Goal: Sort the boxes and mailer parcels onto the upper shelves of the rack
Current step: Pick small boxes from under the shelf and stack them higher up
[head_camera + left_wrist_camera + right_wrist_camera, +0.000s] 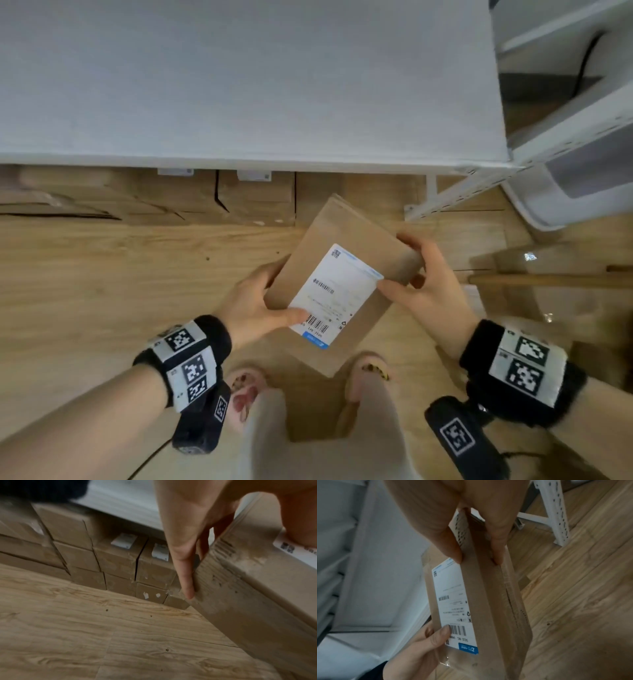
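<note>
Both hands hold a flat brown cardboard box (337, 284) above the wood floor (120, 274), in front of the white shelf (239, 85). Left hand (255, 305) grips its left edge, thumb on the white shipping label (337, 294) by the barcode, fingers w/ tips curled under the side. Right hand (428, 284) pinches the right edge, thumb on top at the label's corner, fingers behind. Box is tilted, label side up. Stacked cardboard cartons (120, 561) sit under the shelf, well apart from the held box. White perforated rack post (556, 513) stands at right.
</note>
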A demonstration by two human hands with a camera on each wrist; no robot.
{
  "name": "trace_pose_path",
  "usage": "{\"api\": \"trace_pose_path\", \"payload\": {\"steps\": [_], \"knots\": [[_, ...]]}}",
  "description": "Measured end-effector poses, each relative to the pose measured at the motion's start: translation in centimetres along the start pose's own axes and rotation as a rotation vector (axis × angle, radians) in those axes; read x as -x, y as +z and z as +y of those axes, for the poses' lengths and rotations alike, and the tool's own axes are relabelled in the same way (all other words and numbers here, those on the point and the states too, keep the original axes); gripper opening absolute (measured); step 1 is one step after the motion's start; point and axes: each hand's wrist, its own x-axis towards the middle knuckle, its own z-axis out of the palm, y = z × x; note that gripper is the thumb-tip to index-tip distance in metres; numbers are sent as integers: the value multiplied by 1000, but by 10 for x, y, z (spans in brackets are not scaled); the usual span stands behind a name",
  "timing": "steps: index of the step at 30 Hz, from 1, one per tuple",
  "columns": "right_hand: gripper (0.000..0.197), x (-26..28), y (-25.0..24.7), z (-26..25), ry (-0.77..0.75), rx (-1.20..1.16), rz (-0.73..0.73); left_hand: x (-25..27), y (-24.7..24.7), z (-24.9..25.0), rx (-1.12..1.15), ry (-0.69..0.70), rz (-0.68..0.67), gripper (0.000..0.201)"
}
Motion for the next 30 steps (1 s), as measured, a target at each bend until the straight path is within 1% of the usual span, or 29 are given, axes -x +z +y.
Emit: {"api": "trace_pose_path", "payload": {"steps": [2,5,8,12,15,17,18,20,23,27,28,30], "knots": [[64,-28,14,39,2,-18,16,-37,13,-36,-30,19,41,79],[64,-71,32,87,-12,-52,39,-88,26,-80,-44,52,75,78],[65,-117,47,124,-52,-92,90,-138,33,-115,-91,114,124,87],[66,-179,60,163,-112,-185,121,-199,36,-146,-76,214,120,95],[74,-216,65,178,-175,-224,129,-232,34,-155,-162,264,162,100],[77,-234,66,183,-221,-225,153,-246,32,-157,-205,307,196,100],[75,-243,66,184,-240,-230,178,-251,31,-157,-218,329,208,99],[65,-257,66,186,-253,-248,234,-256,31,-154,-244,358,245,97],[51,-271,64,183,-228,-242,273,-257,35,-147,-162,371,290,92],[37,-280,61,178,-219,-206,246,-256,45,-140,-20,319,288,90],[38,-281,60,178,-214,-216,215,-256,47,-140,15,312,290,90],[48,-283,62,181,-200,-224,143,-258,50,-141,62,313,292,87]]}}
